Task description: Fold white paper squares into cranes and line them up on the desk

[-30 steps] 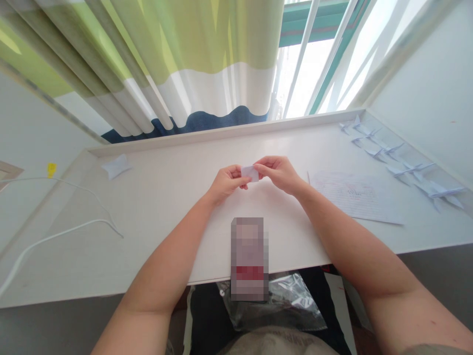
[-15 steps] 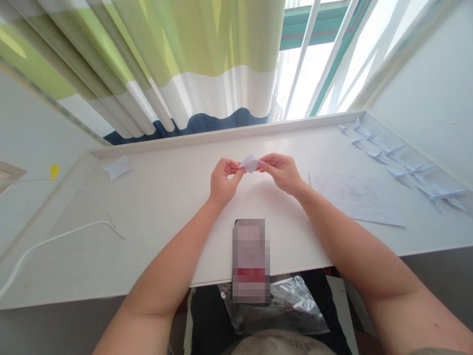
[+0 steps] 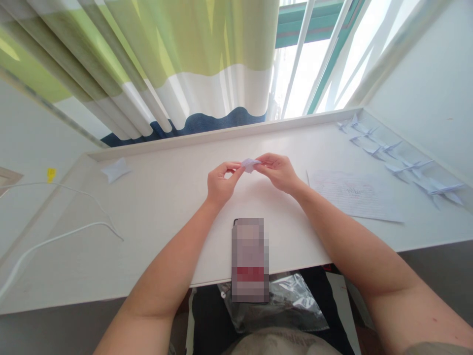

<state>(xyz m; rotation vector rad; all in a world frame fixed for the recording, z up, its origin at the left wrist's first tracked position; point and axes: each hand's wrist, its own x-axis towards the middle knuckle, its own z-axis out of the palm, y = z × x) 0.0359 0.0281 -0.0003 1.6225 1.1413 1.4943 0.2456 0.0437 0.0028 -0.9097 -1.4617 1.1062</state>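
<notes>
A small folded piece of pale paper (image 3: 250, 164) is held just above the white table (image 3: 155, 207), at its middle. My left hand (image 3: 220, 183) pinches the paper's left end with thumb and forefinger. My right hand (image 3: 278, 171) pinches its right end, fingers curled. Both forearms reach in from the near edge. A phone (image 3: 250, 259) lies between my arms and overhangs the table's front edge.
Several folded paper cranes (image 3: 391, 153) line the right side of the table. A written sheet (image 3: 354, 195) lies right of my hands. Another folded paper (image 3: 116, 169) sits at the far left. A white cable (image 3: 62, 231) curves over the left side. A curtain (image 3: 177, 64) hangs behind.
The paper was a flat rectangle facing me a second ago; it has been turned and now lies edge-on between the fingertips. My left hand has opened its pinch upward slightly.
</notes>
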